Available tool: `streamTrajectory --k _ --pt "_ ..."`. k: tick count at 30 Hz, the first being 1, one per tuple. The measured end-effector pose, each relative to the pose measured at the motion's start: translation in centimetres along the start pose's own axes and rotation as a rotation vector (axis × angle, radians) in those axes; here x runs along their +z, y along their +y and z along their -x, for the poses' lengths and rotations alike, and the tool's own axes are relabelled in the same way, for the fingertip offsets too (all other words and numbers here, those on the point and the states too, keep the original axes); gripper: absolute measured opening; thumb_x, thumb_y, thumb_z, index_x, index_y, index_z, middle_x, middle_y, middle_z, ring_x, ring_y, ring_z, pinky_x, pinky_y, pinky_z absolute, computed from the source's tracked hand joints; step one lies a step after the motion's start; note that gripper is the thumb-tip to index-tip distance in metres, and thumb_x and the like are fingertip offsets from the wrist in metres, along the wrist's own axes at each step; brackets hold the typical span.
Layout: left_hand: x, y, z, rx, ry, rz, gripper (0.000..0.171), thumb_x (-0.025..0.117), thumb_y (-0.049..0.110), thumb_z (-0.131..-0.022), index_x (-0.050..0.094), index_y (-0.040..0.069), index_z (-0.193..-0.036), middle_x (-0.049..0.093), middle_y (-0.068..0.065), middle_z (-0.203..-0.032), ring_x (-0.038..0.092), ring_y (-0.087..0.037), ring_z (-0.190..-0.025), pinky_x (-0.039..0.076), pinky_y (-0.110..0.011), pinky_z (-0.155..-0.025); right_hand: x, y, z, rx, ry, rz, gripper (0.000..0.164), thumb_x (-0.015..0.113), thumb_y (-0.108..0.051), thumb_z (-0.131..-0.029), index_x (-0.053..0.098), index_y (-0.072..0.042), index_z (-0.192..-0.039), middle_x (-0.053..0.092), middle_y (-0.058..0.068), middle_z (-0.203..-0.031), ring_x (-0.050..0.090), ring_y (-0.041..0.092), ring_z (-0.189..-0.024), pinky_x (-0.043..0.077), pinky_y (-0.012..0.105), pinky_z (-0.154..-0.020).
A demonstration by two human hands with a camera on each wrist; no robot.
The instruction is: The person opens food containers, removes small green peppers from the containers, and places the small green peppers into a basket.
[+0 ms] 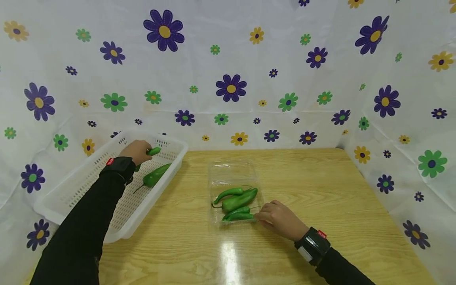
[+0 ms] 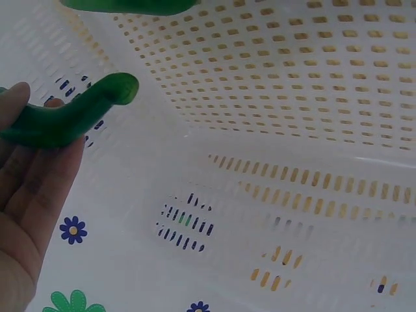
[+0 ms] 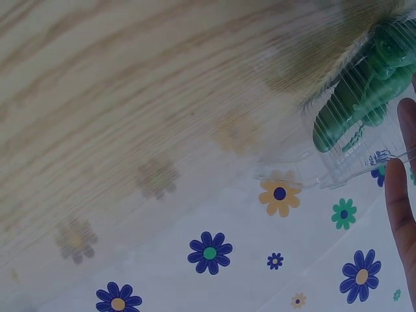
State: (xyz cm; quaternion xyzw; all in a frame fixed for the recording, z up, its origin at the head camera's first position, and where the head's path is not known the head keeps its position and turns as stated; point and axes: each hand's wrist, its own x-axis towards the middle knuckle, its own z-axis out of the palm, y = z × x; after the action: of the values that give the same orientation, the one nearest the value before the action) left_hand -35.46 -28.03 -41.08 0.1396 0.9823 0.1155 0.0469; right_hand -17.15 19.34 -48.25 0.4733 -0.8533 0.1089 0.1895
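My left hand is over the white perforated basket at the left. Between its thumb and fingers it pinches a curved green pepper, whose blunt end points away from the hand. A larger green pepper lies in the basket near the right wall, and part of another shows beneath the hand. My right hand grips the right edge of a clear plastic box, thumb and finger at its rim. Inside the box lie several green peppers, seen through its wall in the right wrist view.
The box's clear lid stands folded back at its far side. Under everything is a wooden table. Flower-patterned cloth hangs behind the table and along both sides. The basket's raised right wall stands between its inside and the box.
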Motion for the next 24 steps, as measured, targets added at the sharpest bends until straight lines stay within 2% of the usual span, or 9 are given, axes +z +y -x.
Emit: streamTrajectory --k 4,10,17,24 --pt "0.8 -0.2 0.0 -0.018 -0.014 0.001 0.024 0.066 0.009 -0.083 0.066 -0.01 -0.098 0.066 -0.021 -0.089 0.053 -0.026 -0.072 0.045 -0.04 -0.07 0.0 0.0 0.1 -0.01 0.009 0.003 0.022 0.079 -0.015 -0.073 0.073 -0.016 -0.093 0.069 -0.006 -0.082 0.063 0.008 -0.079 0.049 0.028 -0.076" --pt "2.0 -1.0 -0.3 -0.058 -0.02 0.002 0.025 0.066 0.007 -0.082 0.066 -0.011 -0.1 0.066 -0.023 -0.093 0.053 -0.026 -0.072 0.046 -0.041 -0.07 0.0 0.1 0.1 -0.018 0.005 0.009 0.023 0.079 -0.014 -0.072 0.073 -0.016 -0.094 0.069 -0.006 -0.083 0.063 0.008 -0.08 0.049 0.028 -0.077" --pt "4.0 -2.3 -1.1 -0.041 -0.041 -0.005 0.028 0.066 0.007 -0.083 0.065 -0.012 -0.103 0.066 -0.026 -0.097 0.055 -0.026 -0.073 0.043 -0.037 -0.065 -0.1 0.2 0.1 -0.014 0.001 0.021 0.023 0.08 -0.014 -0.072 0.073 -0.017 -0.094 0.069 -0.007 -0.083 0.063 0.007 -0.08 0.05 0.027 -0.076" --pt "5.0 -2.6 -1.7 -0.046 -0.069 -0.004 0.029 0.067 0.008 -0.083 0.064 -0.012 -0.104 0.066 -0.027 -0.097 0.06 -0.03 -0.076 0.047 -0.039 -0.066 -0.1 0.3 0.2 -0.028 0.005 0.03 0.023 0.08 -0.015 -0.071 0.073 -0.016 -0.093 0.069 -0.007 -0.083 0.063 0.007 -0.08 0.049 0.027 -0.074"
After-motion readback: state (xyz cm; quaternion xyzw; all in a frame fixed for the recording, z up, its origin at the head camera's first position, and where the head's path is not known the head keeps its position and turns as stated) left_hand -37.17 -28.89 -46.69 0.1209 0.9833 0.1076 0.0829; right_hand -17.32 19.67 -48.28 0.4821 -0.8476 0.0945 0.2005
